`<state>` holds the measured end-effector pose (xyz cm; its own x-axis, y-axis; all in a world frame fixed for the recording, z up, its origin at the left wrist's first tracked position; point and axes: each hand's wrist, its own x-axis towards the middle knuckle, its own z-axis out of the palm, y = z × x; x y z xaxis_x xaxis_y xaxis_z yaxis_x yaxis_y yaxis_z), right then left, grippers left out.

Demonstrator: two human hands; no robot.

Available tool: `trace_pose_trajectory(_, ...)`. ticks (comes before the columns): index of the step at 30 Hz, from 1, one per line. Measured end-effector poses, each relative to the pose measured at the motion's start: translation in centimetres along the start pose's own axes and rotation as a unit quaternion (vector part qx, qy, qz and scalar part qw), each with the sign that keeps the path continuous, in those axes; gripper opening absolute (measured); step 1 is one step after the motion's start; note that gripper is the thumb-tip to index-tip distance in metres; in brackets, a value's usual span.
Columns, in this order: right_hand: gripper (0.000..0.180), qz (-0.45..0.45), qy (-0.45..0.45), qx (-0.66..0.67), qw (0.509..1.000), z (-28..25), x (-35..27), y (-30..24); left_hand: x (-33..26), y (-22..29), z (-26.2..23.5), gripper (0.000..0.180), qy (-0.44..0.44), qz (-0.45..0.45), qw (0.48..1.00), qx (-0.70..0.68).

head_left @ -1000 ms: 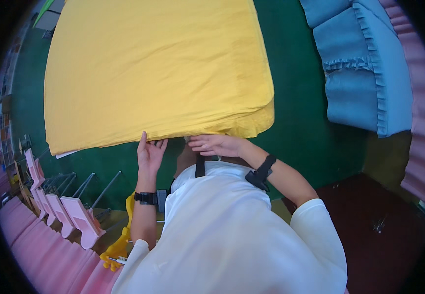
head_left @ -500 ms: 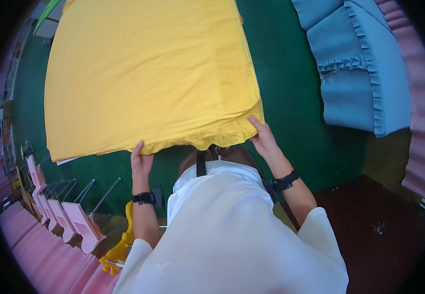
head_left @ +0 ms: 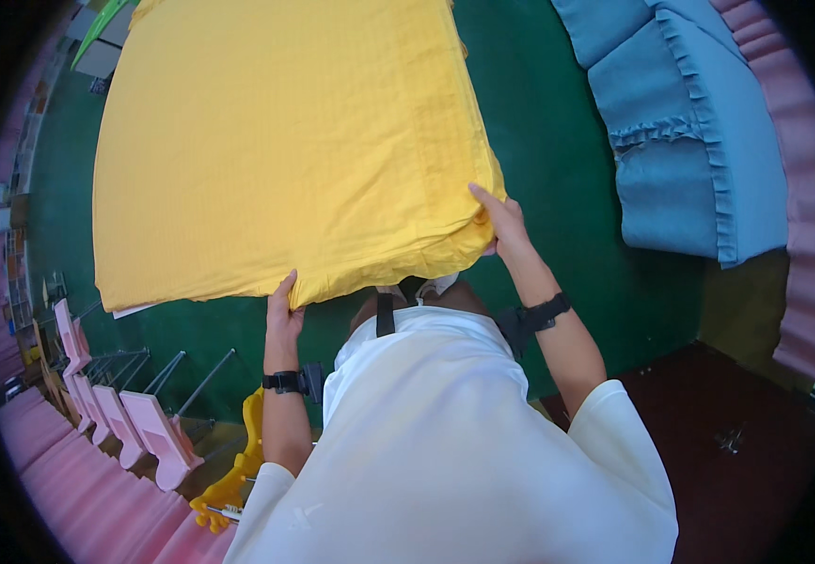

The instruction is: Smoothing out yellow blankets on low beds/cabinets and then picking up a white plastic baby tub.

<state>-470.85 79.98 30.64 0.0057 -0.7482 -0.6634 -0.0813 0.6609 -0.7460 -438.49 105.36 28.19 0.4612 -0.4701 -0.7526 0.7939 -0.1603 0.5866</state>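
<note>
Yellow sheet (head_left: 285, 150): folded, spread flat over the green surface (head_left: 567, 169), its near edge just in front of the person.
Left hand (head_left: 283, 310): at the near edge of the sheet, fingers closed on the fabric's hem.
Right hand (head_left: 499, 221): at the near right corner, fingers curled around the bunched layers.
Wrists: a black band on each.
Blue ruffled bedding (head_left: 699, 141): on the right, well apart from the sheet.
Pink chairs (head_left: 125, 423): lower left, in a row.

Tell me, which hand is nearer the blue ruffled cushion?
Right. The right hand grips the yellow sheet's corner, toward the blue ruffled cushion; the left hand is farther away.
</note>
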Motion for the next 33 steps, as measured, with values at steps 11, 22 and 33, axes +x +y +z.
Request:
trace_pose_trajectory(11,0.028,-0.213,0.040,-0.292,0.931,-2.6,-3.5,-0.4,-0.9,-0.2,0.3,0.031,-0.001,0.044,0.999,0.004)
trace_pose_trajectory(22,0.031,0.019,-0.252,0.336,0.907,-3.5,-4.4,1.4,-0.4,-0.5,0.6,0.032,0.008,0.037,0.999,-0.002)
trace_pose_trajectory(33,0.044,0.192,-0.216,0.094,0.953,-5.3,-3.8,1.1,0.0,-0.7,0.2,0.029,-0.002,0.037,0.999,-0.002)
